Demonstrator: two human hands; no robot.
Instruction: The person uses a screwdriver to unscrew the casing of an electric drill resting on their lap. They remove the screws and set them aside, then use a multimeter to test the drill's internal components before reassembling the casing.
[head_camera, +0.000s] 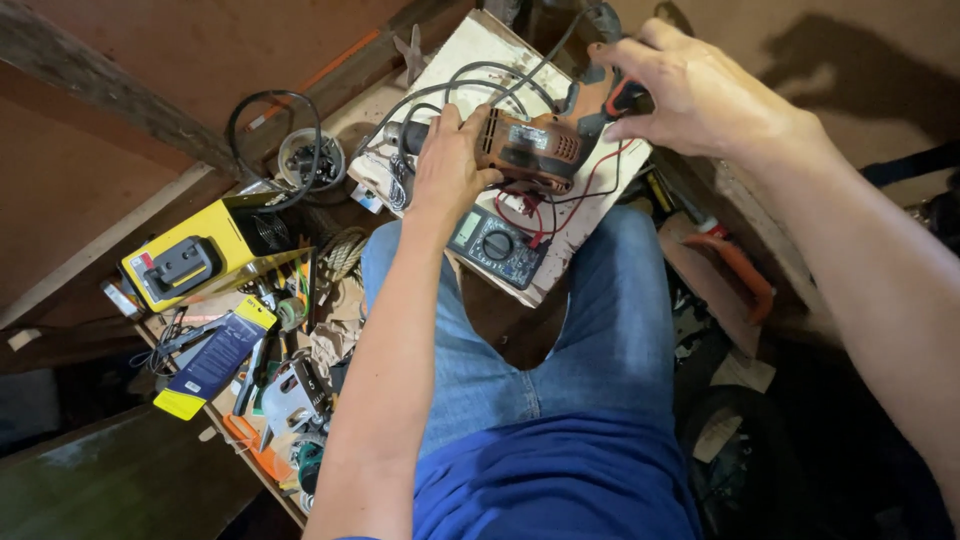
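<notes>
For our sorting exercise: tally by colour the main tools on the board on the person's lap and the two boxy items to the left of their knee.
Orange: 1, the electric drill under both hands
Dark grey: 1, the multimeter
Yellow: 1, the box-shaped machine
Blue and yellow: 1, the flat pack
Total: 4

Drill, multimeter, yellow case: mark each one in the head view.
Drill (525, 150), head view: on the orange body, between the two hands.
Multimeter (497, 245), head view: on the round dial at its middle.
Yellow case (185, 262), head view: on the dark handle on its top face.
</notes>
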